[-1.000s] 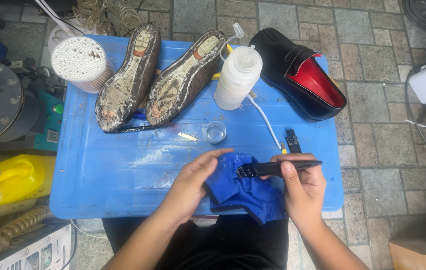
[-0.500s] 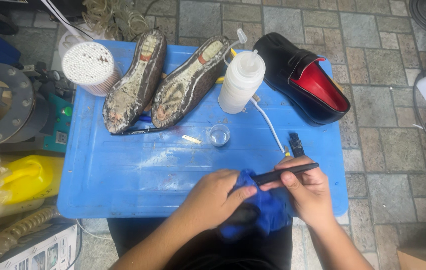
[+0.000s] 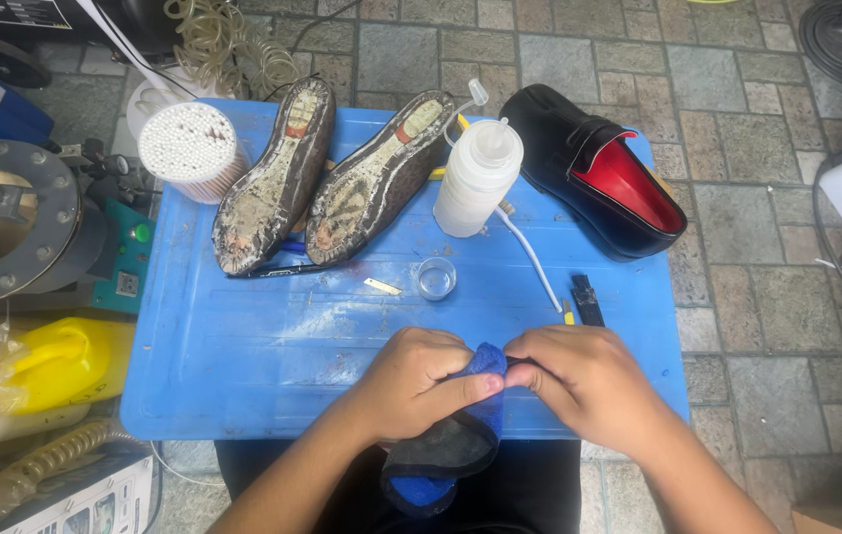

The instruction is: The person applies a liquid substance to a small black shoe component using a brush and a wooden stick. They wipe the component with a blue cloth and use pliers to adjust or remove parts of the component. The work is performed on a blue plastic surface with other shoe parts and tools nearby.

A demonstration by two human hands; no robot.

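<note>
We see the left hand (image 3: 411, 381) and right hand (image 3: 579, 381) closed together on a crumpled blue-and-black cloth (image 3: 445, 450), hanging toward us at the blue plastic table's (image 3: 243, 346) near edge; anything inside is hidden.

This is a small shoe-repair workshop set up on a paved stone floor (image 3: 737, 227). Just ahead of the hands, a low blue plastic table (image 3: 243, 356), scuffed and dusty, serves as the bench. Beyond the left hand (image 3: 411, 381) two worn shoe soles (image 3: 332, 178) lie side by side, with a tub of cotton swabs (image 3: 188, 148) further left. Past the right hand (image 3: 584, 381) stand a white squeeze bottle (image 3: 475, 178) and a black loafer with red lining (image 3: 599, 173). Far to the left of the hands sit a grey metal machine (image 3: 15, 227) and a yellow jug (image 3: 65, 361).
</note>
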